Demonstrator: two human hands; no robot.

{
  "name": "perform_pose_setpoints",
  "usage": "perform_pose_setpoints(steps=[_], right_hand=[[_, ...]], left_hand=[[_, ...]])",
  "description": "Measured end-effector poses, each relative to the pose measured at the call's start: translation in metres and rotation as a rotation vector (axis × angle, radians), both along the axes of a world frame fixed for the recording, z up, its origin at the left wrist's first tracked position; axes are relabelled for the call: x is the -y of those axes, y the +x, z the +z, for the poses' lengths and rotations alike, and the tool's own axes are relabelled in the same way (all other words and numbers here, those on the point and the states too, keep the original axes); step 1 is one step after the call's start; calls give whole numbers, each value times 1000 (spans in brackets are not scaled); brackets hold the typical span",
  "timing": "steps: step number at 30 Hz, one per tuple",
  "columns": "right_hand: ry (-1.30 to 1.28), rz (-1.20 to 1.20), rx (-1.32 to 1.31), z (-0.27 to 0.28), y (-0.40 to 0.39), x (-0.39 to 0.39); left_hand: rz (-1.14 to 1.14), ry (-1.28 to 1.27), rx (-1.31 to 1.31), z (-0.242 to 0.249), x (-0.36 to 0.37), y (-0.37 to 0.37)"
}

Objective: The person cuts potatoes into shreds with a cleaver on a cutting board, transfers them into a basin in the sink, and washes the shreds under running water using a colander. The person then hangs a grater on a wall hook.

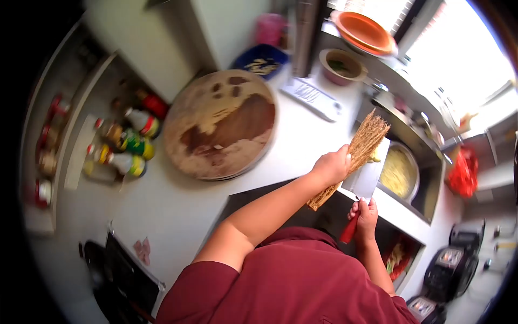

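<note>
My left hand grips a bundle-type straw brush by its middle, bristles pointing up and to the right. The brush lies against the broad pale blade of a cleaver. My right hand is closed on the cleaver's red handle and holds the blade up over the edge of the sink. Both hands sit close together at the counter's edge, above a dark opening below the worktop.
A round wooden chopping board lies on the white counter. Several sauce bottles stand to its left. A metal bowl of yellowish food sits in the sink. A white grater, bowls and an orange plate lie beyond.
</note>
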State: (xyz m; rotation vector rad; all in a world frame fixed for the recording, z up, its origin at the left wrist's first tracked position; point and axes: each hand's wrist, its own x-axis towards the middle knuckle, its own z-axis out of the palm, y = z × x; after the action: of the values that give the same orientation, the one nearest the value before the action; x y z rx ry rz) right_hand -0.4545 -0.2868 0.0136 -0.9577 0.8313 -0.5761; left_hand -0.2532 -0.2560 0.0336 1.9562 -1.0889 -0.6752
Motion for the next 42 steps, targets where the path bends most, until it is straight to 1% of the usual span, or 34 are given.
perform_pose_setpoints(steps=[2, 3, 4, 5, 6, 8, 11, 14, 15, 18, 20, 21, 22, 23, 24, 26, 28, 29, 30, 32, 34, 35, 36, 37, 38, 40, 42], right_hand=[[-10, -131, -28, 9, -37, 27], [-28, -184, -68, 10, -54, 43], [-43, -234, -105, 9, -71, 61], [-76, -248, -163, 10, -86, 80], [-100, -252, -224, 13, -97, 103], [-86, -227, -249, 7, -122, 155], [14, -254, -303, -14, -154, 212], [70, -278, -275, -19, -176, 238], [84, -252, -261, -16, -183, 244], [166, -232, -121, -9, -209, 252], [179, -254, -77, 3, -227, 247], [182, -254, -48, 8, -236, 244], [182, -254, -17, 13, -244, 242], [173, -269, -47, 17, -250, 239], [177, -291, -31, 20, -256, 238], [170, -314, -14, 16, -267, 238], [93, -275, -54, -10, -284, 238], [94, -269, -57, -18, -289, 239], [97, -251, -60, -22, -290, 238], [40, -132, -137, -14, -275, 230], [39, -12, -66, -1, -236, 211], [37, 79, -20, -4, -216, 203], [21, 181, 9, -5, -194, 194], [24, 251, 9, -3, -167, 182], [24, 313, 6, 2, -137, 166], [27, 497, 36, 12, -77, 138], [24, 698, 34, 7, -20, 106]], left_hand=[[-150, 13, 21, -7, 58, -42], [-185, -39, -11, -19, 86, -62], [-238, -39, -41, -15, 109, -79], [-252, 33, -126, -24, 135, -96], [-170, 98, -140, -20, 152, -111], [-178, 149, -251, -18, 183, -137], [-228, -44, -89, -58, 211, -174], [-459, 41, 116, -52, 216, -204], [-544, 157, 236, -45, 220, -214], [-604, 272, 391, -68, 249, -225], [-577, 331, 488, -89, 273, -214], [-525, 350, 466, -99, 282, -207], [-471, 368, 448, -97, 288, -201], [-418, 392, 432, -95, 290, -199], [-420, 366, 394, -81, 286, -198], [-406, 324, 326, -60, 268, -190], [-401, 175, 245, -69, 233, -184], [-397, 186, 225, -57, 209, -183], [-358, 91, 200, -64, 181, -179], [-262, 82, 195, -56, 123, -164], [-89, 38, 194, -47, 57, -136], [36, 93, 169, -37, 25, -119], [198, 47, 240, -37, -9, -101], [359, -170, 442, -39, -40, -81], [504, -216, 482, -38, -74, -59], [822, -216, 395, -42, -147, -21], [1058, -82, 326, -44, -226, 12]])
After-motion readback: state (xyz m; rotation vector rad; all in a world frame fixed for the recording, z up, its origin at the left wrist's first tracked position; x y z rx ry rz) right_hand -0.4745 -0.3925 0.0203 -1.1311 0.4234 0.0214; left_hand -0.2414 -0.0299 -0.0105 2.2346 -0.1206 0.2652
